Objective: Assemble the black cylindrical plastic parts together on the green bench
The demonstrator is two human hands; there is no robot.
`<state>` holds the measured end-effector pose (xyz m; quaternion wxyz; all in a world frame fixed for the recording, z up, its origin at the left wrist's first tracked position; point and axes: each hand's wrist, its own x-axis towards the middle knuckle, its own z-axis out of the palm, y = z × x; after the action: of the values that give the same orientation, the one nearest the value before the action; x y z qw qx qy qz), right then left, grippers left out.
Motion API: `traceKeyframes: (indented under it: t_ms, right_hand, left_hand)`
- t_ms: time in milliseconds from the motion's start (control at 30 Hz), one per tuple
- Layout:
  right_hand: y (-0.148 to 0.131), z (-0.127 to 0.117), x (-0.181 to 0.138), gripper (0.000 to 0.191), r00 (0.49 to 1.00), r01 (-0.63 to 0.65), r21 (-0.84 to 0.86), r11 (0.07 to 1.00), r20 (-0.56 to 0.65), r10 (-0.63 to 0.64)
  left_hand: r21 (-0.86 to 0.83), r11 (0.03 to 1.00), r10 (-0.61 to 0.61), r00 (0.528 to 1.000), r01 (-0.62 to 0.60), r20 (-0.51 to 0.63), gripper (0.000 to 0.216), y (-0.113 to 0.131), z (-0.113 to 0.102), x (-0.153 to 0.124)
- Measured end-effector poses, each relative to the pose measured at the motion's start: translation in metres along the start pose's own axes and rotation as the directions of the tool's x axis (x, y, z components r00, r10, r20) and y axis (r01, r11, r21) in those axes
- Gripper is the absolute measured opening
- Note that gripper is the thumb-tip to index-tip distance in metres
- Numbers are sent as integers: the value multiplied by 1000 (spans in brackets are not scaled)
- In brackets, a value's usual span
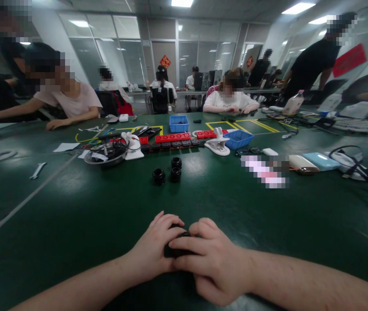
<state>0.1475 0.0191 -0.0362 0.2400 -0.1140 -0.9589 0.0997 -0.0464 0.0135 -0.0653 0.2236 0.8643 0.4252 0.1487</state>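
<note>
Close to me over the green table [106, 242], my left hand [154, 244] and my right hand [216, 255] meet around a dark black part [172, 250]. Fingers of both hands curl over it and hide most of its shape, so its exact kind cannot be made out. My left hand grips from the left, and my right fingers cross over its front and top. Farther out stand three glossy black ring-shaped pieces: one on the left [158, 176], one at the back [176, 162] and one in front of that [175, 174].
Across the middle lie red power strips [174, 137], white clip bases [218, 142], blue bins [179, 124] and a metal bowl [106, 162] of cables. A wrench [37, 170] lies left; a power bank [303, 164] and cables lie right. Other people sit around the table.
</note>
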Motion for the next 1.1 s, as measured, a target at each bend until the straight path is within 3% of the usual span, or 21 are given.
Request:
traceKeyframes:
  t_ms: [100, 200, 400, 533, 700, 900, 1100]
  right_hand:
    - [-1, -1, -1, 27, 984, -50, -57, 997, -174, 40]
    - [-2, -2, -1, 27, 966, -108, -84, 991, -245, 84]
    - [-1, 6, 1, 48, 949, -272, -82, 959, -188, 253]
    - [-2, 13, 2, 40, 937, -338, -84, 937, -124, 327]
    - [-1, 14, 3, 33, 959, -280, -16, 960, -53, 279]
    - [2, 13, 3, 30, 988, -138, 75, 988, -53, 142]
    - [4, 12, 1, 23, 996, -81, 94, 992, -34, 85]
  left_hand:
    - [-6, 1000, -3, 1000, 3, -4, 44, -1, 1, 0]
    - [-9, 1000, -10, 1000, 10, 7, 45, -2, 1, 0]
    - [-14, 1000, 9, 1000, -8, 3, 50, -6, 4, -1]
    - [-13, 1000, 2, 1000, -2, 2, 45, -2, 1, 0]
    - [-15, 1000, -14, 1000, 14, 10, 42, 2, -2, 0]
    - [-20, 1000, -3, 1000, 4, 16, 45, -2, 1, 1]
    - [1, 1000, -5, 1000, 5, 16, 45, -1, 0, 0]
